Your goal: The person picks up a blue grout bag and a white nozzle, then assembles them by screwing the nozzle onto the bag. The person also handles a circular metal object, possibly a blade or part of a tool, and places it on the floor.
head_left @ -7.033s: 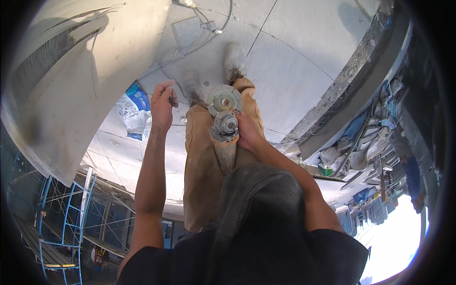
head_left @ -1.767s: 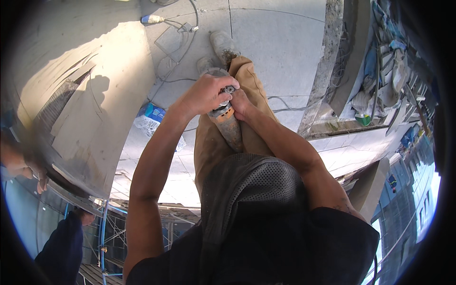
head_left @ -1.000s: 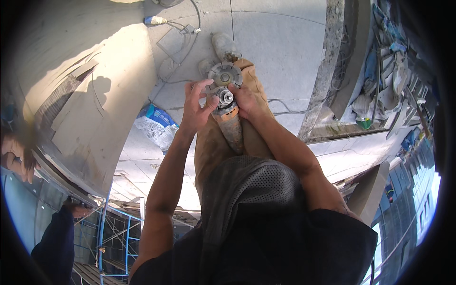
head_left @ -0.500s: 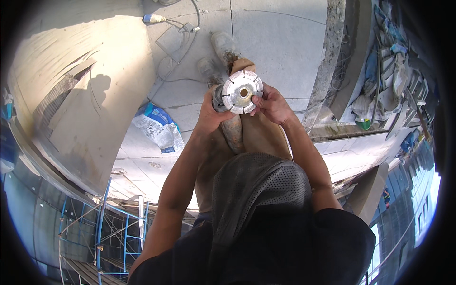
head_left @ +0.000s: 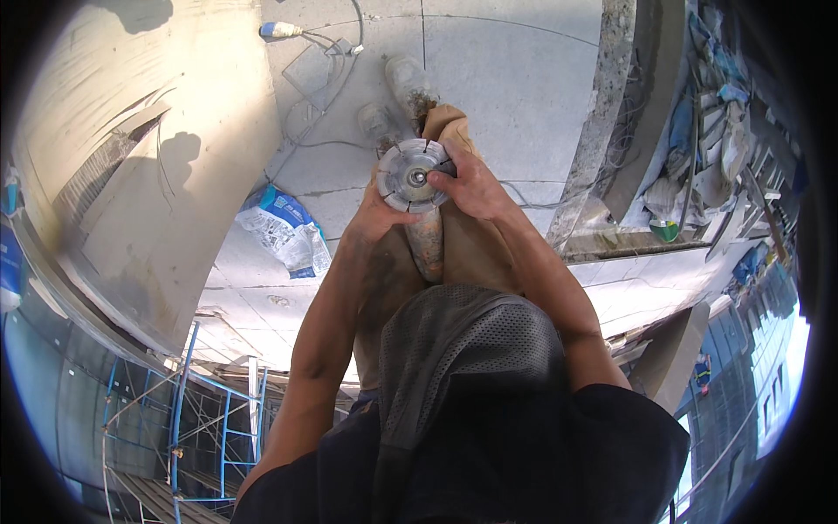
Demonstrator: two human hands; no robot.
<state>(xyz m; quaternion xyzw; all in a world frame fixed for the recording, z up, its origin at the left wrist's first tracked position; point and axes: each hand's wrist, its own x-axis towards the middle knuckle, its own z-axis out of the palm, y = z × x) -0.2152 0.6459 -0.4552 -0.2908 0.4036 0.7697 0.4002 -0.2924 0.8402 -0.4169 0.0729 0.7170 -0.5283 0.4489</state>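
Observation:
A silvery round cutting disc [head_left: 407, 194] with slots around its rim lies over the head of an angle grinder. The grinder's worn, stained body [head_left: 427, 249] points back toward me between my legs. At the disc's centre the metal spindle [head_left: 419, 176] shows through the hole. My left hand [head_left: 374, 217] is wrapped round the grinder's head, mostly under the disc, with the thumb along its near edge. My right hand [head_left: 474, 183] grips the disc's right side, its thumb lying on the face beside the centre. The right fingers' undersides are hidden.
A crumpled blue and white bag [head_left: 288, 231] lies on the paving to the left. A cable with a plug connector [head_left: 279, 31] runs across the far floor. Rubble and scraps [head_left: 711, 166] are heaped at right; a large pale panel [head_left: 201, 157] stands left, blue scaffolding [head_left: 225, 437] lower left.
The disc has moved left and slightly down onto the grinder's head, carried by my right hand. The spindle now shows in its hole, which was see-through before. My left hand keeps its hold.

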